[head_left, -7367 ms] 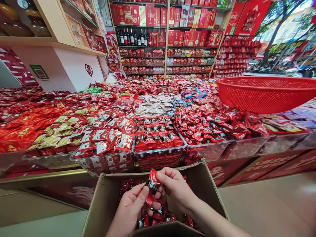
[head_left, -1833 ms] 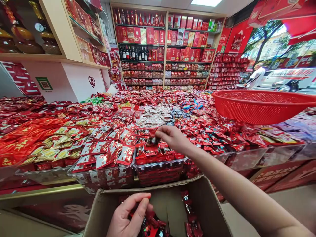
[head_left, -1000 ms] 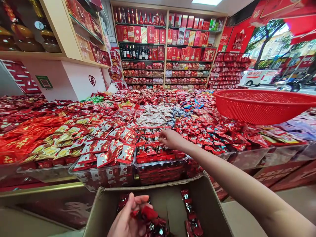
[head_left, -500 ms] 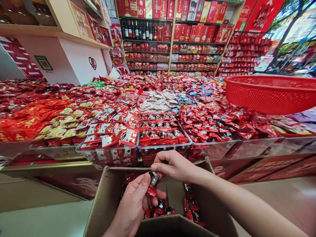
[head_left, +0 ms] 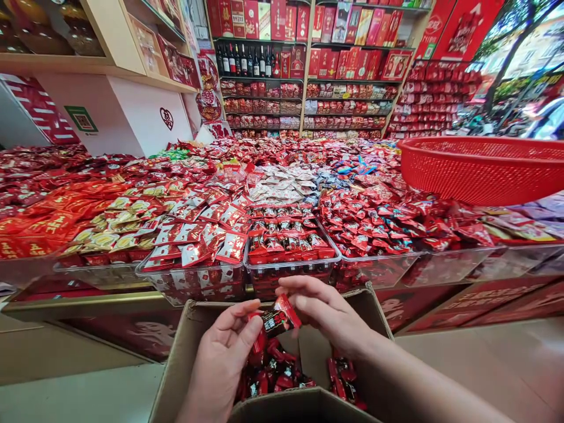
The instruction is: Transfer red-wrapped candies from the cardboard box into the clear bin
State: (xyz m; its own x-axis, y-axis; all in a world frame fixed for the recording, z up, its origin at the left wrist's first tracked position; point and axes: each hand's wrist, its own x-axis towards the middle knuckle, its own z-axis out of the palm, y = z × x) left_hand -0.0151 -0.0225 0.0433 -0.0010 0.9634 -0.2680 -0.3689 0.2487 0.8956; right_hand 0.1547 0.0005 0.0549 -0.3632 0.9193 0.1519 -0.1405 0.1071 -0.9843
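A small red-and-black wrapped candy (head_left: 275,320) is tilted above a cardboard box, its printed face towards me. My left hand (head_left: 222,349) pinches its left end between thumb and fingers. Close by its red right end is my right hand (head_left: 332,308), thumb and index finger parted; whether they touch the wrapper I cannot tell. Below, the open cardboard box (head_left: 176,358) holds more of these candies (head_left: 277,370), partly hidden by my hands. Just beyond the box, a clear plastic bin (head_left: 293,264) is filled with neat rows of matching candies.
Bins of other wrapped sweets flank it, with red-and-white packets (head_left: 194,252) on the left and small red packets (head_left: 370,229) on the right. A red mesh basket (head_left: 480,170) rests on the sweets at right. Shelves with bottles (head_left: 247,61) and boxes stand behind.
My left hand has drawn left and turned the candy so its printed face shows. My right hand has shifted slightly right, its pinched fingers now spread apart.
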